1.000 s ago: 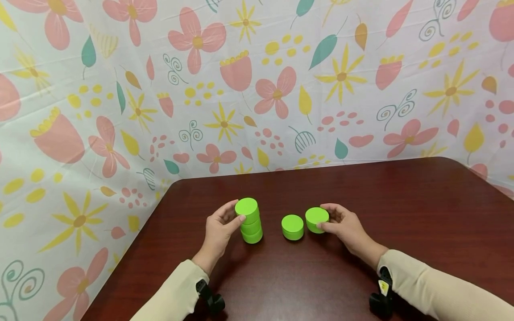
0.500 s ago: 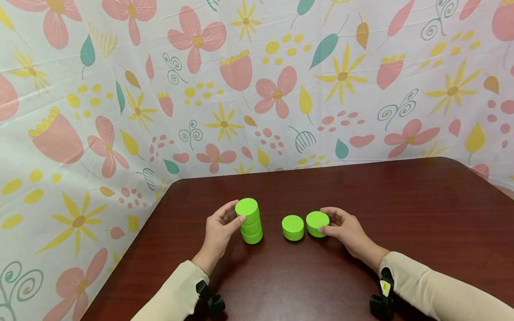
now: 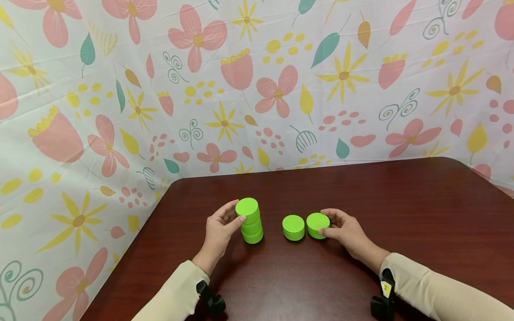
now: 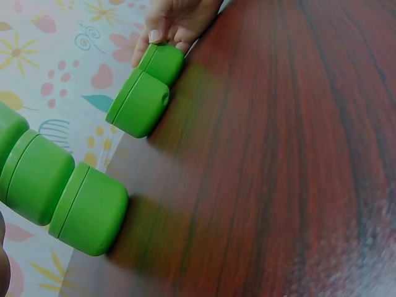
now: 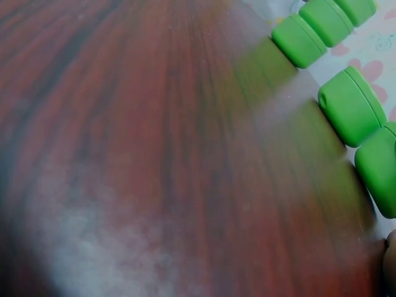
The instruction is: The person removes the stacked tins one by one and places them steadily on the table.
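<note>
Three green round lidded cases form an upright stack left of centre in the head view. My left hand [image 3: 218, 229] holds the top case [image 3: 248, 209] between thumb and fingers; below it are the middle case [image 4: 40, 179] and the bottom case [image 4: 93, 213]. Right of the stack, a single green case [image 3: 293, 227] stands on the table, a small notch showing in its side in both wrist views. Close beside it, apparently touching, sits another green case [image 3: 317, 223], which my right hand [image 3: 347, 234] grips from the right. Its far-side fingers are partly hidden.
The dark red-brown wooden table [image 3: 297, 281] has a rounded far-left corner. A white cloth [image 3: 257, 89] with pink, yellow and teal flower prints hangs behind and to the left. Black wrist cameras sit on both sleeves.
My right hand has lowered its case slightly, down beside the single case. The left hand and the stack have stayed in place.
</note>
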Demonstrator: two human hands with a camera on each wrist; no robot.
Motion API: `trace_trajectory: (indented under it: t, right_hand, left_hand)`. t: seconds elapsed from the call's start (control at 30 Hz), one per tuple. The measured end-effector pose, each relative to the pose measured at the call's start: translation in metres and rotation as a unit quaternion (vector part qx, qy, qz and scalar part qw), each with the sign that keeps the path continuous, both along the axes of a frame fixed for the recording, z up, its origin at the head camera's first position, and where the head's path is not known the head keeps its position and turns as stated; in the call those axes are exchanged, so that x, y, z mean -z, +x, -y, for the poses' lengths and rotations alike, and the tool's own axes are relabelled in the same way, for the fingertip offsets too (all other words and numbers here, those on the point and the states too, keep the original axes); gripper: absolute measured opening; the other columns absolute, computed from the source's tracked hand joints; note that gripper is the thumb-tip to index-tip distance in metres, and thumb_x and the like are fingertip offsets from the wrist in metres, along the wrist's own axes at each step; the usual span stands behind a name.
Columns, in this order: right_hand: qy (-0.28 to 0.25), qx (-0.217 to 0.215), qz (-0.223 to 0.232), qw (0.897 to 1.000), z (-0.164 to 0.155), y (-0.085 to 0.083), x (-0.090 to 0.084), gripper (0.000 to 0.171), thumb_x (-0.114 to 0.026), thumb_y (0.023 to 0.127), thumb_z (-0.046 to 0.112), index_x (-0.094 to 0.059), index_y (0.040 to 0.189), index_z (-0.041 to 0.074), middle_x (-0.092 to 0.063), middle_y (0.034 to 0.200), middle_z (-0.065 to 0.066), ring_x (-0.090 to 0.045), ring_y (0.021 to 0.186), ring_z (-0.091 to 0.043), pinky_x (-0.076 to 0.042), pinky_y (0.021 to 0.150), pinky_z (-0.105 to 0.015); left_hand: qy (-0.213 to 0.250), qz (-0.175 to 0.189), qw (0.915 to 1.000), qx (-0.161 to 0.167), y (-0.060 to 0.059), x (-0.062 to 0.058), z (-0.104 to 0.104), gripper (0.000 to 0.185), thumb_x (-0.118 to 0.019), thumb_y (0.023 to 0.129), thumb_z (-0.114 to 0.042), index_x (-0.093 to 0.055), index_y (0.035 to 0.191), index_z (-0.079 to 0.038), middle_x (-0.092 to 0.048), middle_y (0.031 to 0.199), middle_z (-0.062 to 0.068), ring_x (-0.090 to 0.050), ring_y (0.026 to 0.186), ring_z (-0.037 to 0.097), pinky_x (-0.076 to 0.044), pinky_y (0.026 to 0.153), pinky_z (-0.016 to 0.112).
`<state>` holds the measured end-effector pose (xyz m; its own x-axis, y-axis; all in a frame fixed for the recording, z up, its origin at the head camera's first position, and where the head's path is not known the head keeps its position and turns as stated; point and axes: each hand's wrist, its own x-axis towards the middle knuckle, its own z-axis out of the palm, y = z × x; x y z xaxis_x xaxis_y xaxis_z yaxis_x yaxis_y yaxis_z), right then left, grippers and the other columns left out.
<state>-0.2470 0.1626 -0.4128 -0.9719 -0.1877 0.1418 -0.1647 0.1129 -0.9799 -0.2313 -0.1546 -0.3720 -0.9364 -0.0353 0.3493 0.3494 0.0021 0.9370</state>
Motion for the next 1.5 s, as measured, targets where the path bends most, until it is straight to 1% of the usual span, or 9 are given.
trace_trajectory:
  t: [0.23,0.47,0.63,0.87,1.0,1.13,1.23,1.4,1.5]
  right_hand:
    - [0.034,0.004,-0.008,0.999,0.000,-0.001,-0.004,0.055,-0.070,0.075,0.001,-0.047,0.124,-0.008,-0.056,0.114,-0.018,-0.054,0.091,0.000,-0.045,0.078,-0.015]
    - [0.059,0.006,-0.018,0.998,-0.001,-0.003,-0.008,0.053,-0.070,0.074,0.002,-0.048,0.122,-0.007,-0.057,0.113,-0.019,-0.055,0.090,-0.005,-0.046,0.075,-0.018]
    - [0.080,0.007,-0.024,0.997,0.000,-0.002,-0.011,0.054,-0.070,0.076,0.004,-0.047,0.124,-0.006,-0.056,0.117,-0.020,-0.054,0.095,-0.005,-0.044,0.078,-0.015]
    - [0.100,0.002,-0.039,0.994,0.000,0.001,-0.011,0.058,-0.069,0.078,0.006,-0.044,0.129,-0.006,-0.053,0.124,-0.022,-0.052,0.110,-0.023,-0.043,0.082,-0.015]
    - [0.104,0.004,-0.036,0.994,-0.001,0.003,-0.009,0.061,-0.070,0.079,0.008,-0.042,0.132,-0.005,-0.049,0.130,-0.023,-0.047,0.120,-0.031,-0.042,0.085,-0.015]
    - [0.086,0.007,-0.034,0.996,0.001,0.004,-0.011,0.064,-0.069,0.081,0.012,-0.038,0.135,-0.006,-0.044,0.135,-0.026,-0.039,0.127,-0.036,-0.039,0.091,-0.016]
    - [0.060,0.009,-0.037,0.997,0.003,0.005,-0.020,0.062,-0.067,0.084,0.014,-0.037,0.135,-0.005,-0.042,0.137,-0.026,-0.037,0.129,-0.036,-0.037,0.093,-0.015]
    - [0.014,-0.009,-0.039,0.999,0.010,0.006,-0.044,0.059,-0.064,0.087,0.015,-0.036,0.137,-0.001,-0.041,0.139,-0.022,-0.035,0.131,-0.034,-0.038,0.088,-0.010]
    - [-0.012,-0.027,-0.040,0.999,0.019,0.004,-0.063,0.058,-0.063,0.088,0.016,-0.036,0.138,-0.001,-0.040,0.140,-0.021,-0.035,0.131,-0.032,-0.041,0.086,-0.012]
  left_hand:
    - [-0.003,-0.006,1.0000,-0.001,0.000,-0.002,0.001,0.044,-0.068,0.079,0.004,-0.057,0.122,0.002,-0.061,0.114,0.025,-0.063,0.094,0.012,-0.052,0.077,0.023]
    - [0.004,-0.009,0.9999,-0.001,0.001,-0.004,0.001,0.045,-0.068,0.079,0.005,-0.056,0.123,0.003,-0.061,0.114,0.025,-0.062,0.093,0.011,-0.051,0.077,0.023]
    - [0.011,-0.009,0.9999,-0.004,0.001,-0.004,0.001,0.045,-0.067,0.079,0.006,-0.056,0.123,0.004,-0.061,0.115,0.025,-0.062,0.093,0.010,-0.051,0.077,0.022]
    - [0.016,-0.002,0.9999,-0.004,0.002,-0.002,0.000,0.045,-0.068,0.078,0.006,-0.056,0.122,0.004,-0.061,0.114,0.024,-0.062,0.092,0.010,-0.051,0.077,0.022]
    - [0.015,-0.002,0.9999,-0.001,0.002,0.000,0.000,0.045,-0.067,0.079,0.006,-0.057,0.122,0.003,-0.061,0.114,0.024,-0.062,0.093,0.010,-0.051,0.077,0.022]
    - [0.012,-0.006,0.9999,0.001,0.001,0.001,0.000,0.045,-0.067,0.079,0.006,-0.055,0.123,0.006,-0.061,0.115,0.024,-0.063,0.093,0.009,-0.051,0.078,0.022]
    - [0.003,-0.010,0.9999,0.003,0.000,0.002,0.000,0.047,-0.067,0.079,0.005,-0.053,0.124,0.006,-0.059,0.118,0.024,-0.062,0.097,0.010,-0.050,0.082,0.022]
    - [-0.007,-0.012,0.9997,0.021,0.000,0.003,0.002,0.054,-0.067,0.080,0.003,-0.047,0.130,0.004,-0.052,0.129,0.022,-0.053,0.117,0.023,-0.040,0.100,0.034]
    - [-0.006,-0.010,0.9994,0.032,0.001,0.003,0.004,0.056,-0.067,0.081,0.002,-0.044,0.132,0.005,-0.049,0.132,0.023,-0.049,0.122,0.029,-0.034,0.104,0.043]
